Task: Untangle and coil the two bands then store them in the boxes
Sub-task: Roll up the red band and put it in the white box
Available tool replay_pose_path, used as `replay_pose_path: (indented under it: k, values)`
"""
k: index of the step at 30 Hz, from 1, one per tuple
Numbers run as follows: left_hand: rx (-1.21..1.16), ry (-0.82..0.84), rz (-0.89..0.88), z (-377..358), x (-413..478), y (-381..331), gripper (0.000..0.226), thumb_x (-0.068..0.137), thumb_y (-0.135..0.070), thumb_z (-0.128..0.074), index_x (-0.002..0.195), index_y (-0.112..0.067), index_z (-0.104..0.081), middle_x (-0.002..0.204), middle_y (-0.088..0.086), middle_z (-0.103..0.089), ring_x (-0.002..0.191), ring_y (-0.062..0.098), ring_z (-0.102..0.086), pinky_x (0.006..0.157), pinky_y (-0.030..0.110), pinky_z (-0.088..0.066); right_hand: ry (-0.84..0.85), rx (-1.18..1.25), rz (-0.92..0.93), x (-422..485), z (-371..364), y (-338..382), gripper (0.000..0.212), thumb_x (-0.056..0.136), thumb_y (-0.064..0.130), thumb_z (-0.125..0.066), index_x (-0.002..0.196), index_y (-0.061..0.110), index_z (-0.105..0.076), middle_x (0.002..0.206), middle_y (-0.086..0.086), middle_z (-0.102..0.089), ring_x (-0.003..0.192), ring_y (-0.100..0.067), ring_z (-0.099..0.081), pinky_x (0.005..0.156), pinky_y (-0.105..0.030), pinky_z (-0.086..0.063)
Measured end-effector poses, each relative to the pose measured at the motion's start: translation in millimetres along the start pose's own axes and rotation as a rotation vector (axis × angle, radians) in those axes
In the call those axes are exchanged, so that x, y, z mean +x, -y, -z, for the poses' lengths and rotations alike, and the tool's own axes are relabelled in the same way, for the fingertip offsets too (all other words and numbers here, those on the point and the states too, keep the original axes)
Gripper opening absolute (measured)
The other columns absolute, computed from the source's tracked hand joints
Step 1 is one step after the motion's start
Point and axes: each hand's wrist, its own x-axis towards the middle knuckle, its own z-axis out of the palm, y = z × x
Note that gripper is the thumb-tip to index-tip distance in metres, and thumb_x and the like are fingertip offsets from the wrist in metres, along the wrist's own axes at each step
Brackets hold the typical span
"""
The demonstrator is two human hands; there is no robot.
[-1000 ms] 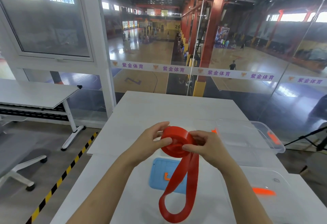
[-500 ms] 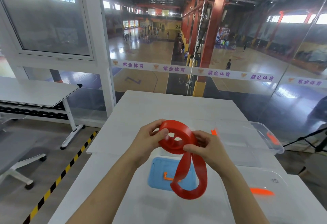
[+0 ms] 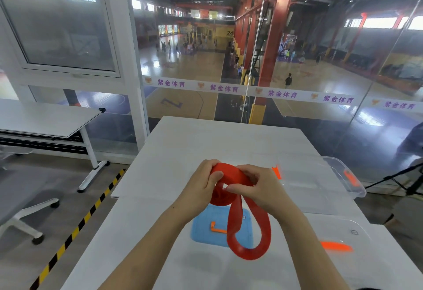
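Red band (image 3: pixel 231 184) coil gripped by both hands' fingers (image 3: pixel 211 178), loose loop hanging toward viewer.

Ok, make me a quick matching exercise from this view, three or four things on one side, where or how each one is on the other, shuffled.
Things:
1. red band
2. blue lid
3. clear box
4. right hand

Places or states:
A. flat on the white table, under the hanging loop
B. pinching the coil from the right
C. partly coiled, loose loop dangling
D. far right of the table, open

Pairs: 1-C, 2-A, 3-D, 4-B
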Motion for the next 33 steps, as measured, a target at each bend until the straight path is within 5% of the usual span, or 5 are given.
replay_pose_path:
  k: [7,16,21,26,33]
  values:
    - [-0.445,-0.123,0.160,-5,-5,-5,0.033,0.110,-0.042,-0.031,0.128,-0.032,-0.057,0.122,-0.010,-0.067,0.113,0.001,-0.064,0.099,0.023,-0.051,-0.093,0.197,-0.075,-15,-14,-22,0.033,0.076,0.029,-0.092,0.107,0.028,-0.082,0.096,0.000,-0.084,0.093,-0.027,-0.080,0.089,-0.043,-0.064]
    - [-0.073,0.037,-0.006,0,0,-4,0.039,0.111,-0.037,-0.037,0.149,-0.033,-0.044,0.138,-0.016,-0.051,0.131,-0.001,-0.048,0.108,0.016,-0.040,-0.022,0.057,-0.044,-11,-1,-12,0.024,0.084,0.021,-0.089,0.106,0.026,-0.082,0.090,0.005,-0.083,0.085,-0.016,-0.080,0.084,-0.039,-0.066]
    - [-0.041,0.016,-0.001,-1,1,-6,0.024,0.110,-0.033,-0.040,0.130,-0.028,-0.053,0.125,-0.009,-0.055,0.117,0.006,-0.054,0.084,0.007,-0.046,-0.047,0.078,-0.032,-10,-7,-11,0.029,0.082,0.029,-0.089,0.109,0.031,-0.080,0.097,0.007,-0.083,0.091,-0.015,-0.080,0.089,-0.046,-0.065]
    - [-0.367,-0.148,0.136,-12,-3,-9,0.023,0.111,-0.039,-0.036,0.122,-0.035,-0.056,0.119,-0.009,-0.065,0.112,0.007,-0.063,0.099,0.030,-0.054,-0.117,0.131,-0.081,-14,-12,-19,0.030,0.080,0.023,-0.093,0.107,0.028,-0.081,0.095,0.007,-0.083,0.089,-0.013,-0.080,0.089,-0.042,-0.065]
    - [-0.486,-0.170,0.210,-22,-7,-5,0.038,0.109,-0.049,-0.032,0.125,-0.029,-0.060,0.118,-0.002,-0.071,0.110,0.014,-0.070,0.095,0.031,-0.059,-0.097,0.126,-0.095,-19,-9,-20,0.020,0.085,0.025,-0.090,0.103,0.026,-0.082,0.092,0.003,-0.083,0.086,-0.019,-0.080,0.086,-0.042,-0.066]
